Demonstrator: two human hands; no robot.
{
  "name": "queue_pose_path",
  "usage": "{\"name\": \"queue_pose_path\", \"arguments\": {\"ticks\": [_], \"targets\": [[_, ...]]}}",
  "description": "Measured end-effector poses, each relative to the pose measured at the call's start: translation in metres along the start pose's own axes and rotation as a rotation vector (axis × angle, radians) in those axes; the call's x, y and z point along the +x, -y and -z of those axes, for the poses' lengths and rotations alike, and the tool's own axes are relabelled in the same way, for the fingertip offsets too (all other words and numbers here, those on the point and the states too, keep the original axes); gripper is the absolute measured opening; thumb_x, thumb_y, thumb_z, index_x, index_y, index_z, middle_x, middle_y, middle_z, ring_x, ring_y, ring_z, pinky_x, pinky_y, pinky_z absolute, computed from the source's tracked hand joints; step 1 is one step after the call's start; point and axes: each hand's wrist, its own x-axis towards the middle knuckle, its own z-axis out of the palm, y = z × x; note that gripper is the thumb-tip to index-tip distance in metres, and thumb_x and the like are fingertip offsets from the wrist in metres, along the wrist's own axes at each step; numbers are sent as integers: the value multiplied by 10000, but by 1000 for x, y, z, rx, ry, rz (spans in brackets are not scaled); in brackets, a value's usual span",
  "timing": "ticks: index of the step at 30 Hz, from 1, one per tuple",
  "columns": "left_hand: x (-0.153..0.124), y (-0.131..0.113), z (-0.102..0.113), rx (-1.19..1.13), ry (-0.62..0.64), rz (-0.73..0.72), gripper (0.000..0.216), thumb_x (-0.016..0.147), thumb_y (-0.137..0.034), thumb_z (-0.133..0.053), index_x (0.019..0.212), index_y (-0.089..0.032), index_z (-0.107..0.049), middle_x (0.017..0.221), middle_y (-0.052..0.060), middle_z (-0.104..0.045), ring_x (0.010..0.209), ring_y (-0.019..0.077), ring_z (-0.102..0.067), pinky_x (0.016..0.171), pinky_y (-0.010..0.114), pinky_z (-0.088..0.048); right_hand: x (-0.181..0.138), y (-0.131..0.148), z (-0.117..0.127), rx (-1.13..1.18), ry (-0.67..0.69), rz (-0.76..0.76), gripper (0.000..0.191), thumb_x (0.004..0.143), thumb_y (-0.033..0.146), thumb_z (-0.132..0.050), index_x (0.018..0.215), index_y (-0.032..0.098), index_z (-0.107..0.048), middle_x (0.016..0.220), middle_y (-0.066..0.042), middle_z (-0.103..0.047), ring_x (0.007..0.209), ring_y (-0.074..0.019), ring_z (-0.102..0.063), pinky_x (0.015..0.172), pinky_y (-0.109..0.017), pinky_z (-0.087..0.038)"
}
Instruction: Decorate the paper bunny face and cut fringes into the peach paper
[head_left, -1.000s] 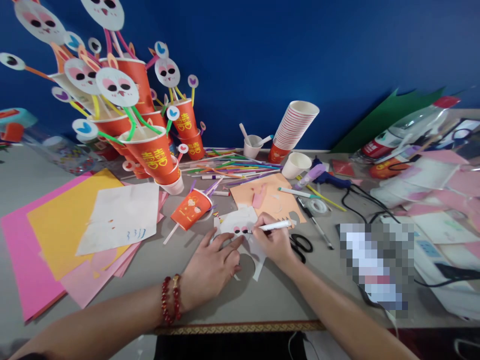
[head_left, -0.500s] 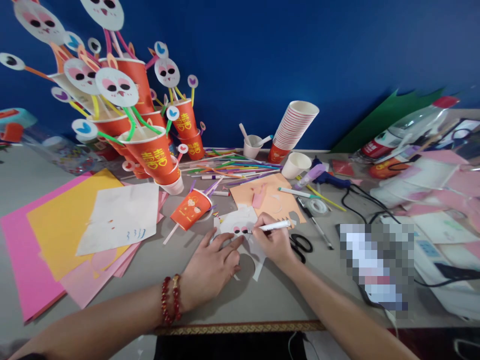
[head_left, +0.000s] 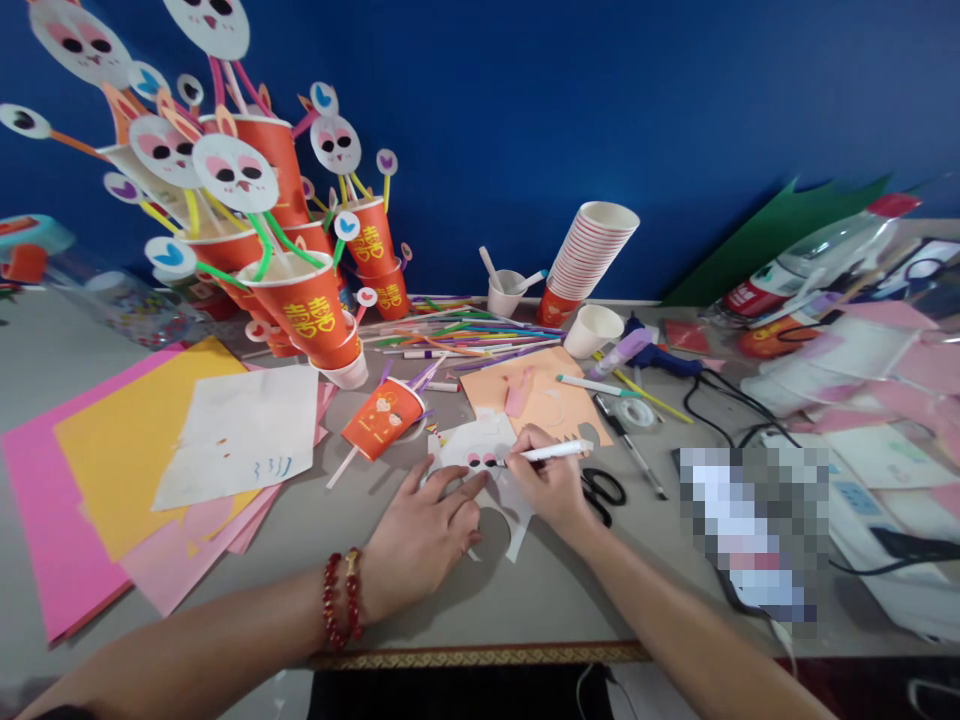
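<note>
My right hand is closed round a white marker, its tip at the paper beside two black eyes with pink above them. Those eyes are on a white paper piece in front of me. My left hand lies flat with fingers spread, pressing the paper's left and lower part. Black-handled scissors rest just right of my right hand, their blades hidden. An orange paper cup lies tilted behind my left hand, with purple strips and a white straw.
Finished cup figures with rabbit faces stand at the back left. Coloured sheets lie left. A cup stack, a glue gun, a bottle and a blurred-out phone are toward the right.
The marker's back end has shifted slightly to the right in my right hand. My left hand and the paper stay in place.
</note>
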Motion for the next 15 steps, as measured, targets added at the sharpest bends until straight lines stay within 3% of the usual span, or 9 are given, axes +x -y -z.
{"name": "queue_pose_path", "arguments": {"ticks": [15], "targets": [[0,0,2,-3,19,1,161,988,-304,-488,1013,-204,-612,1404,10,-573,1293,248,-454,1135,507,-220,0,-1,0,-24,-6,15,191,781,174,-530,622,218,-434,520,76,-384,460,-91,-343,443,-219,-264]]}}
